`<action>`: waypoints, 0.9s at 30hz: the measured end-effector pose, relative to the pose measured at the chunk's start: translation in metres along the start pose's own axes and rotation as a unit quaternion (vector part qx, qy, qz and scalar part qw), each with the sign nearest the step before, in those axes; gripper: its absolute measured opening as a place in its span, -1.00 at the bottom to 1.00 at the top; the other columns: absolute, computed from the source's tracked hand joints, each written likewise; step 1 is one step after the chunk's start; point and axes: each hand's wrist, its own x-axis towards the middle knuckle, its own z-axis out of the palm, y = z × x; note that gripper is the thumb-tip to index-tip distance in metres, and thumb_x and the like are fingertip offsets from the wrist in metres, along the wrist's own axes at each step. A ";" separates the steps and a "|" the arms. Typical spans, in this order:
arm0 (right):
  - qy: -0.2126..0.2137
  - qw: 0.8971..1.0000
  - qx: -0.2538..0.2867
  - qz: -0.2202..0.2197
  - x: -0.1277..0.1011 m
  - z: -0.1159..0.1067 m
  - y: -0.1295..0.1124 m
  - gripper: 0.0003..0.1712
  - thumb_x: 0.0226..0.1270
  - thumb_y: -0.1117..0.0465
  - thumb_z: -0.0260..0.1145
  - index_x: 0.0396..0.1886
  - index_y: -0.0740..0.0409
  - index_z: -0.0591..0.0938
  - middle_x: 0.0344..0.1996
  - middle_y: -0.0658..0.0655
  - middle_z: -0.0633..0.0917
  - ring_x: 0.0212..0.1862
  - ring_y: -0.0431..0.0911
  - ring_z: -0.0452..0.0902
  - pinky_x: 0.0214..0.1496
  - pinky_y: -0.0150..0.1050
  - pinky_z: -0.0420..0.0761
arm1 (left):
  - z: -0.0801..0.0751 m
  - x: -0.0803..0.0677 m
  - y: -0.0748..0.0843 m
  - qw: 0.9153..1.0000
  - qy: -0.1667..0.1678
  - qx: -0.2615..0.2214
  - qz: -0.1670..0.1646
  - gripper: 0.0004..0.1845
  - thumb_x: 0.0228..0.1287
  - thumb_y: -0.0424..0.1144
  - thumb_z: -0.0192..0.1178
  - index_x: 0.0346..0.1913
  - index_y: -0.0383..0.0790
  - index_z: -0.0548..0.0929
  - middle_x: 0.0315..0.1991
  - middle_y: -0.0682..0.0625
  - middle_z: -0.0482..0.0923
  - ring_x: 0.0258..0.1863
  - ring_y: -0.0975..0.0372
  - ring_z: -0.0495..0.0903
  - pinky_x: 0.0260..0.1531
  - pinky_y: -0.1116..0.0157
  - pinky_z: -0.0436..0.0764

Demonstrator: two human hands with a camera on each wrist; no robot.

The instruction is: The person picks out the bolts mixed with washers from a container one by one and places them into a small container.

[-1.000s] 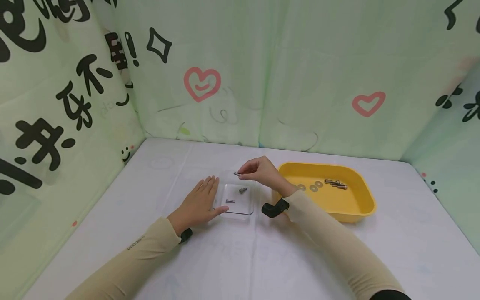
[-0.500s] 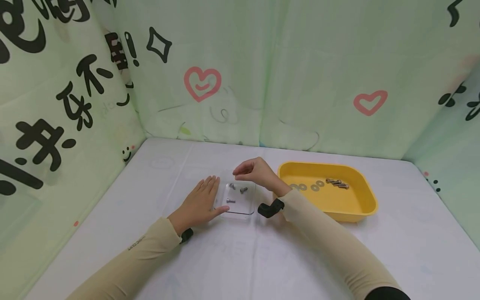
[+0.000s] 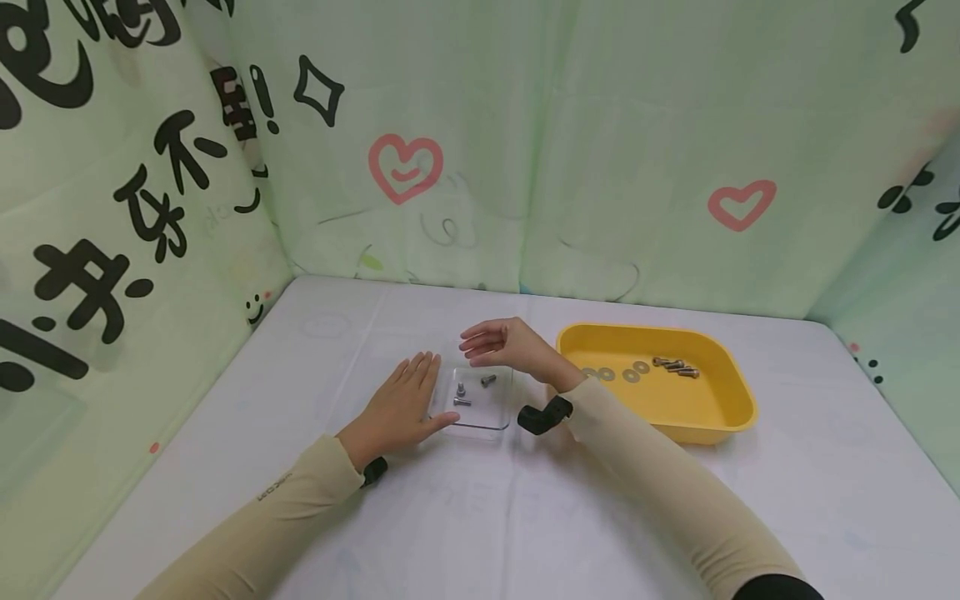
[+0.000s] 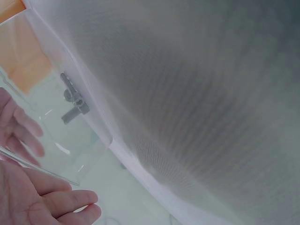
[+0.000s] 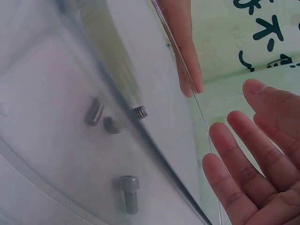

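A clear plastic box (image 3: 483, 428) stands on the white table with three socket-head screws in it. One screw (image 3: 488, 381) lies towards the back right, another (image 3: 461, 389) is at the left, and the third screw (image 3: 462, 402) lies just in front of that. My left hand (image 3: 397, 410) rests along the box's left side, fingers straight, thumb at the near left corner. Above the far edge hovers my right hand (image 3: 513, 346), its fingers parted and holding nothing. In the right wrist view a screw (image 5: 130, 194) shows through the transparent wall, and the right fingers (image 5: 239, 168) are spread.
Right of the box stands a yellow tray (image 3: 720, 417) with several screws (image 3: 677, 367) and several flat washers (image 3: 632, 376). The right forearm passes in front of its near left side. Pale green printed curtains (image 3: 600, 167) surround the table (image 3: 420, 533) at the back and sides.
My right hand let go of a screw, which dropped into the clear box and shifted nearer the front screw. The right fingers have spread. My left hand stayed in place.
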 end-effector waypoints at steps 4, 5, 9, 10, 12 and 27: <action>0.000 1.000 -0.016 -0.003 -0.004 -0.003 -0.002 -0.48 0.17 0.32 0.36 0.14 0.36 0.51 0.03 0.36 0.63 0.01 0.00 0.65 0.08 -0.23 0.61 | 0.000 0.000 0.001 1.000 -0.004 -0.002 -0.002 -0.02 0.29 0.32 -0.10 0.44 -0.44 -0.02 0.46 -0.30 -0.01 0.49 -0.05 -0.04 0.47 0.03 -0.04; 0.000 1.000 -0.020 -0.005 -0.006 -0.004 -0.003 -0.49 0.17 0.31 0.36 0.13 0.35 0.52 0.03 0.36 0.63 0.00 0.00 0.66 0.08 -0.22 0.61 | 0.001 0.001 0.001 1.000 -0.006 -0.003 -0.003 -0.02 0.29 0.32 -0.09 0.44 -0.44 -0.02 0.46 -0.30 -0.01 0.49 -0.05 -0.04 0.47 0.02 -0.04; 0.010 0.999 -0.045 -0.017 -0.012 -0.010 -0.007 -0.55 0.17 0.27 0.38 0.07 0.29 0.58 0.01 0.34 0.65 -0.02 -0.04 0.67 0.10 -0.21 0.61 | 0.001 0.001 0.001 1.000 -0.009 -0.003 -0.009 -0.01 0.28 0.32 -0.08 0.44 -0.44 -0.02 0.47 -0.29 -0.01 0.49 -0.04 -0.05 0.47 0.02 -0.04; 0.013 0.998 -0.050 -0.020 -0.013 -0.012 -0.008 -0.57 0.16 0.27 0.38 0.05 0.27 0.59 0.00 0.34 0.65 -0.02 -0.05 0.67 0.10 -0.20 0.60 | 0.001 0.001 0.001 1.000 -0.009 -0.002 -0.009 -0.01 0.28 0.33 -0.08 0.44 -0.44 -0.02 0.47 -0.29 -0.01 0.49 -0.05 -0.05 0.47 0.02 -0.04; 0.020 0.998 -0.059 -0.020 -0.016 -0.015 -0.009 -0.61 0.16 0.26 0.39 0.02 0.21 0.62 -0.01 0.32 0.66 -0.03 -0.07 0.67 0.11 -0.21 0.60 | 0.000 0.001 0.001 1.000 -0.009 -0.001 -0.010 -0.01 0.28 0.33 -0.09 0.44 -0.44 -0.02 0.47 -0.29 -0.02 0.49 -0.05 -0.05 0.47 0.02 -0.04; 0.047 0.998 -0.042 -0.017 -0.044 -0.040 -0.023 -0.65 0.13 0.29 0.40 -0.06 0.26 0.64 -0.11 0.25 0.72 -0.06 -0.02 0.68 0.02 -0.26 0.64 | 0.001 0.001 0.000 1.000 -0.002 -0.006 -0.003 -0.02 0.29 0.31 -0.08 0.44 -0.46 -0.02 0.46 -0.31 -0.01 0.48 -0.06 -0.04 0.47 0.01 -0.03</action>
